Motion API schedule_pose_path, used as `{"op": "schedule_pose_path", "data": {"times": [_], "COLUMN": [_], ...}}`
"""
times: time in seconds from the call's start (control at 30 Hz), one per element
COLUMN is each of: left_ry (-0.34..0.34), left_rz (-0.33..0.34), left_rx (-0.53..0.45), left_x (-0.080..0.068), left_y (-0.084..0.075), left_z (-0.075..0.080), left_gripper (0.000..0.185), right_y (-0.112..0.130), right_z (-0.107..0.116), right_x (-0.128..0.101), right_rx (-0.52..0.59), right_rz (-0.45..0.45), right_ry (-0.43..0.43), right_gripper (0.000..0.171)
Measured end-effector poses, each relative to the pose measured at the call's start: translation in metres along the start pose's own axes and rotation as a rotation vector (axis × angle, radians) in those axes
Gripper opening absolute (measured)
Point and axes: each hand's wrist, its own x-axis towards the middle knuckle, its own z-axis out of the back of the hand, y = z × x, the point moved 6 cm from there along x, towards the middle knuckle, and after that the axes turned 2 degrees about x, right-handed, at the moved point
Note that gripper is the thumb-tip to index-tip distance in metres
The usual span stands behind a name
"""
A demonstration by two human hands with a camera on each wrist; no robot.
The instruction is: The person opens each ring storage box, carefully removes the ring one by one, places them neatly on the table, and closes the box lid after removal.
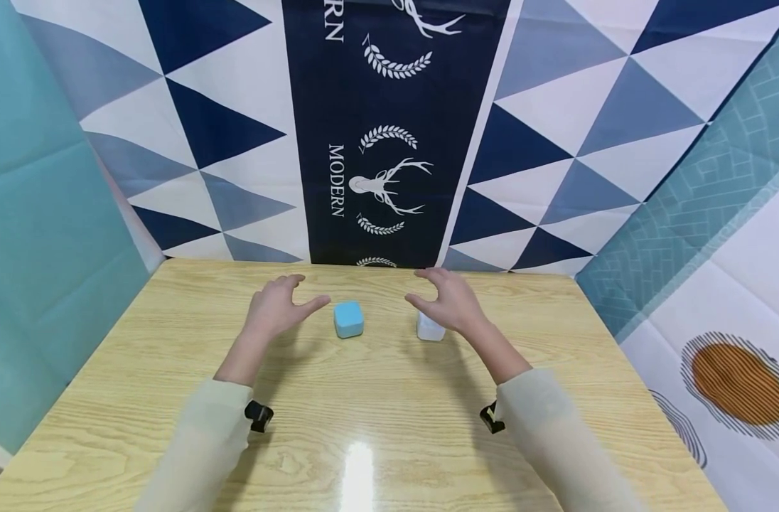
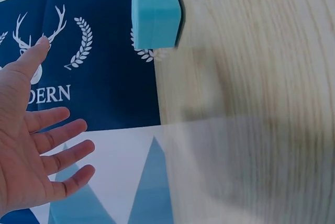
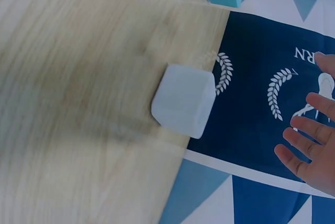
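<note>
A light blue block (image 1: 348, 319) with rounded edges sits on the wooden table, just right of my left hand (image 1: 278, 306). That hand hovers over the table with thumb and fingers spread, and nothing is in it. My right hand (image 1: 450, 301) hangs above a white block (image 1: 431, 328), partly covering it in the head view. Its thumb and fingers are apart and hold nothing. In the right wrist view the white block (image 3: 184, 100) shows whole, well away from the fingertips. The left wrist view has the blue block (image 2: 156, 17) beyond the thumb.
The wooden table (image 1: 364, 398) ends at a back wall cloth (image 1: 379, 107) with triangles and a dark deer-print band. A teal cloth (image 1: 50, 213) hangs at the left, and a patterned cloth (image 1: 716, 299) at the right. Each wrist wears a small black device (image 1: 259, 416).
</note>
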Motion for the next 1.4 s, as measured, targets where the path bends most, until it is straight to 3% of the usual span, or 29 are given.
{"op": "schedule_pose_path", "data": {"times": [0.63,1.1,1.4], "left_ry": [0.043,0.085,0.107], "left_rz": [-0.026,-0.023,-0.015], "left_rx": [-0.086,-0.115,-0.138], "left_x": [-0.009,-0.01,-0.011], "left_y": [-0.004,-0.009,-0.01], "left_z": [-0.03,-0.045,-0.052], "left_gripper": [0.074,0.073,0.071], "right_y": [0.009,0.012,0.015], "right_z": [-0.039,-0.062,-0.075], "right_x": [-0.005,-0.006,-0.005], "right_rx": [0.051,0.121,0.162], "right_rz": [0.01,0.027,-0.006], "right_ry": [0.062,0.086,0.12], "right_gripper": [0.054,0.052,0.05]}}
